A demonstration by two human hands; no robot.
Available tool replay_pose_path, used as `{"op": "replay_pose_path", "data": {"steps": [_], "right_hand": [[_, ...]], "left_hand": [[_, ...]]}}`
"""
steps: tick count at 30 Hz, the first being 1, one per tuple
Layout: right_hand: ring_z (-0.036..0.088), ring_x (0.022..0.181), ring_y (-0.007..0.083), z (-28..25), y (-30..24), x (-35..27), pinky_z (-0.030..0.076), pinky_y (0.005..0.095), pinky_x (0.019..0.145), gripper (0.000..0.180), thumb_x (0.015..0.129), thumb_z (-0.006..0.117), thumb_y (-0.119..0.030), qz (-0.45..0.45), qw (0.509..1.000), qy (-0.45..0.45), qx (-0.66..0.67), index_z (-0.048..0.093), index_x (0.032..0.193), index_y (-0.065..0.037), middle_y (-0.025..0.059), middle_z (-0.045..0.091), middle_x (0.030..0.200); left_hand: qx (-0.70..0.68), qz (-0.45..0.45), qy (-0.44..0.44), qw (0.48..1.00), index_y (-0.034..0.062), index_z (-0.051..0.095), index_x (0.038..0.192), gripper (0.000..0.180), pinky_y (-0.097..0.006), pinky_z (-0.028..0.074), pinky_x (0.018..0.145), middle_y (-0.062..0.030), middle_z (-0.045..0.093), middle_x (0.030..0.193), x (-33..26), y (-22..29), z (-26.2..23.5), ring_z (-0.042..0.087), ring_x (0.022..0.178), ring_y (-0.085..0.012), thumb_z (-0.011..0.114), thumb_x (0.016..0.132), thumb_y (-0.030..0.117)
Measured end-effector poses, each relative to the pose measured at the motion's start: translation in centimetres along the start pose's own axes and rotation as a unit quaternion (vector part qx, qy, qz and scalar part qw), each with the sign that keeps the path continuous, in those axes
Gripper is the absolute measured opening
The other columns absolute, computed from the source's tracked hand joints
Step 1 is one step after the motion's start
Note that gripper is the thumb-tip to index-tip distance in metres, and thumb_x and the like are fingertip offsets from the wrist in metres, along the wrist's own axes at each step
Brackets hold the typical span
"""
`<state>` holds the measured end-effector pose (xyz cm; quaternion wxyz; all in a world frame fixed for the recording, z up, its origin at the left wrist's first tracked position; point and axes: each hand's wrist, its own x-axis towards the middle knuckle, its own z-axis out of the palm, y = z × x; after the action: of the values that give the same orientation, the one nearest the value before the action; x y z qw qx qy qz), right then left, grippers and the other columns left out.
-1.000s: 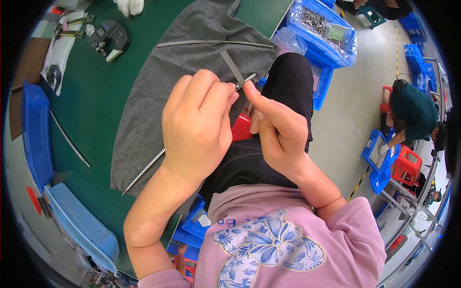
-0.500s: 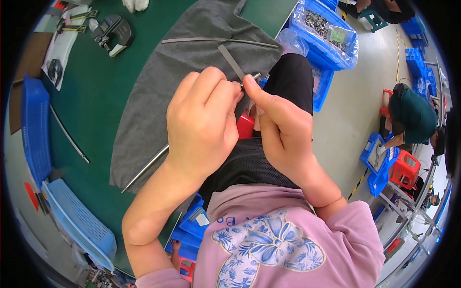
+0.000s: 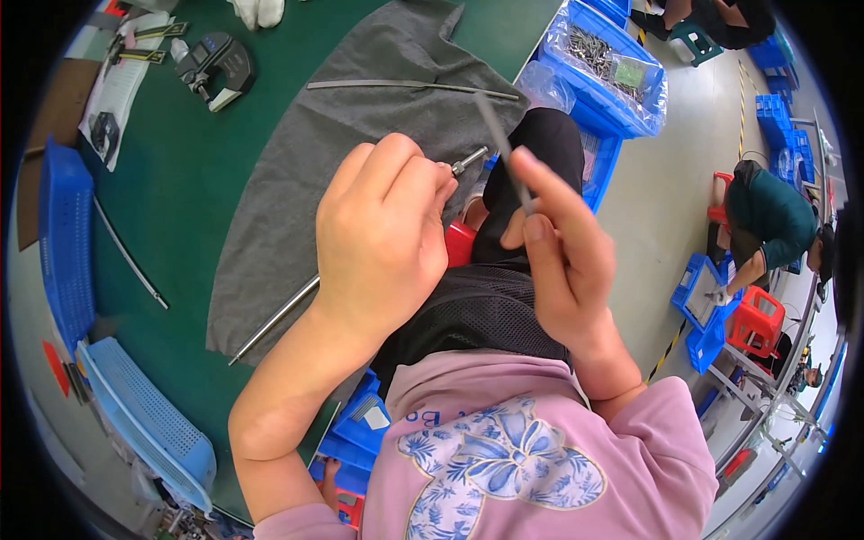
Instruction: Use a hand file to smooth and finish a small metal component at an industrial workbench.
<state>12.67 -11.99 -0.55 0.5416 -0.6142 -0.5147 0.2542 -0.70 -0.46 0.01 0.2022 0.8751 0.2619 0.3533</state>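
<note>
My left hand (image 3: pixel 382 225) is closed, its fingertips gripping a slim metal shaft whose stepped, shiny end (image 3: pixel 471 160) sticks out to the right. A long polished rod (image 3: pixel 274 319) shows below the left wrist, on the grey cloth. Whether it is the same piece as the shaft, my hand hides. Apart from the shaft, my right hand (image 3: pixel 576 256) is closed on a thin flat grey strip, like a flat file (image 3: pixel 497 130), between thumb and fingers. The strip points up and left and is blurred by motion.
Grey cloth (image 3: pixel 270 216) covers part of the green table (image 3: pixel 171 216), with another thin strip (image 3: pixel 378 84) on it. A dark micrometer-like gauge (image 3: pixel 216 67) lies beyond. Blue baskets (image 3: pixel 67 243) stand left; a blue bin (image 3: pixel 621 67) of metal parts is at upper right. A co-worker (image 3: pixel 774 216) bends over trays.
My right hand has moved right and down, away from the shaft, and the flat strip has swung away with it. The left hand stays almost in place.
</note>
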Motion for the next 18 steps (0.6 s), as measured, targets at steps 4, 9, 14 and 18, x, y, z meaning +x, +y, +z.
{"op": "replay_pose_path", "data": {"steps": [4, 9, 14, 18], "right_hand": [[0.049, 0.057, 0.0182, -0.3, 1.1, -0.3, 0.043, 0.0280, 0.055, 0.056, 0.081, 0.054, 0.012, -0.067, 0.995, -0.029, -0.073, 0.050, 0.135, -0.002, 0.0087, 0.050, 0.069], [0.045, 0.050, 0.0210, -0.1, 0.8, -1.1, 0.039, 0.0319, 0.046, 0.063, 0.076, 0.057, 0.011, -0.042, 0.988, -0.046, -0.138, 0.055, 0.134, -0.011, 0.0079, 0.041, 0.063], [0.045, 0.052, 0.0184, -0.4, 0.2, -1.4, 0.039, 0.0298, 0.049, 0.060, 0.078, 0.054, 0.013, -0.022, 0.982, -0.079, -0.172, 0.054, 0.134, -0.007, 0.0072, 0.043, 0.064], [0.045, 0.054, 0.0168, -0.4, 0.0, -1.3, 0.039, 0.0274, 0.052, 0.058, 0.078, 0.049, 0.016, -0.026, 0.979, -0.101, -0.178, 0.053, 0.133, -0.001, 0.0080, 0.044, 0.065]], "left_hand": [[-0.005, -0.005, 0.004, 1.000, 0.0013, 0.059, 0.076, 0.017, -0.037, 0.044, 0.059, -0.0081, 0.052, 0.074, 0.0, -0.1, -0.1, 0.053, 0.068, -0.0267, 0.070, 0.065, -0.005], [-0.005, -0.010, 0.001, 1.000, 0.0014, 0.059, 0.076, 0.017, -0.037, 0.044, 0.059, -0.0080, 0.052, 0.074, 0.0, -0.1, 0.0, 0.053, 0.067, -0.0268, 0.071, 0.065, -0.005], [-0.003, -0.009, -0.004, 1.000, 0.0016, 0.058, 0.075, 0.017, -0.038, 0.044, 0.059, -0.0079, 0.052, 0.075, 0.0, -0.1, -0.1, 0.053, 0.067, -0.0268, 0.071, 0.066, -0.004], [-0.004, -0.007, 0.000, 1.000, 0.0014, 0.058, 0.075, 0.016, -0.038, 0.044, 0.059, -0.0079, 0.052, 0.074, 0.0, -0.1, 0.0, 0.053, 0.067, -0.0268, 0.071, 0.067, -0.004]]}}
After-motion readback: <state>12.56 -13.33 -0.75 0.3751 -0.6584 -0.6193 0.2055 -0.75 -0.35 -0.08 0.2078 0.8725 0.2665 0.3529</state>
